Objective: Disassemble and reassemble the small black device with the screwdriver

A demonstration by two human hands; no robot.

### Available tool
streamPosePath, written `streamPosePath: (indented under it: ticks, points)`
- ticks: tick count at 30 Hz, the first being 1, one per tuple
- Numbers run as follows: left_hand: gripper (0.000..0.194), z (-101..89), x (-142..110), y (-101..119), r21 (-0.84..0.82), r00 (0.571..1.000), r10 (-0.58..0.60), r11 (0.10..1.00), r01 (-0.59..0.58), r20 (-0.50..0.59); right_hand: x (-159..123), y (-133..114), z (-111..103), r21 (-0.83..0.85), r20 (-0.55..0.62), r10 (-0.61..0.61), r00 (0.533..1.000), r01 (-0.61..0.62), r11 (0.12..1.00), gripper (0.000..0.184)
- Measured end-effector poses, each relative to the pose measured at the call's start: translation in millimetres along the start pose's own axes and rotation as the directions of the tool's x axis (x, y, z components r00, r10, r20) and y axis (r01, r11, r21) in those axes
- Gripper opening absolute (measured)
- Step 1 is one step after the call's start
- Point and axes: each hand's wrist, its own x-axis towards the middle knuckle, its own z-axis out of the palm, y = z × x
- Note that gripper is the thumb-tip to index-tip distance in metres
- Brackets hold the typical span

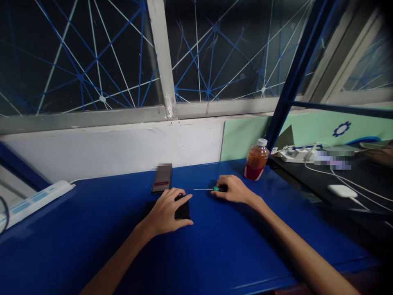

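My left hand spans a small black box-like object on the blue table. Its thumb lies along the near edge and the index finger reaches over the far edge; the palm hides the rest. In my right hand is a small screwdriver with a green and black handle, the fingers closed round it. The thin metal shaft points left toward the black object, apart from it. Just beyond my left hand a phone lies on the table, its screen facing up.
A bottle of reddish-orange drink stands beyond my right hand. At the left edge lies a white power strip. To the right, a black table carries cables and a white charger. A blue metal post rises behind the bottle.
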Motion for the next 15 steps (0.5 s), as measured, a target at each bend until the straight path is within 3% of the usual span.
streamPosePath:
  ticks: [9,15]
  points:
    - [0.059,-6.9,-0.3,-0.6,-0.014,0.999,-0.002,1.000,0.002,0.051,0.7,0.6,4.5,0.023,0.032,0.025,0.999,-0.026,0.999,0.034]
    - [0.054,-4.0,1.5,-4.2,0.007,0.999,-0.026,1.000,0.026,0.021,-0.6,-3.0,2.8,0.070,0.146,0.019,0.989,-0.029,0.997,0.035]
